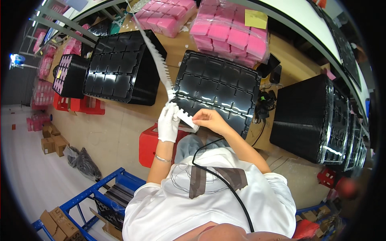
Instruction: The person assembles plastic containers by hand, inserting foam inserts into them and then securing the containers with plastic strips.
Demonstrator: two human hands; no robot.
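My left hand (168, 123), in a white glove, is closed round the lower part of a long white strip (160, 66) with notched, tooth-like edges. From this hand the strip runs up and away toward the far side of the table. A short notched length (187, 119) stretches between my hands, and the bare fingertips of my right hand (211, 121) pinch its end. Just beyond both hands lies a black plastic tray (217, 82) with a grid of shallow compartments, its near edge partly behind my right hand.
Clear-bagged pink foam blocks (229, 30) sit behind the tray, a yellow note (256, 19) on top. Tall stacks of black trays stand left (114, 68) and right (305, 116). Black cables (265, 104) lie beside the tray. A red stool (148, 146) is below the table edge.
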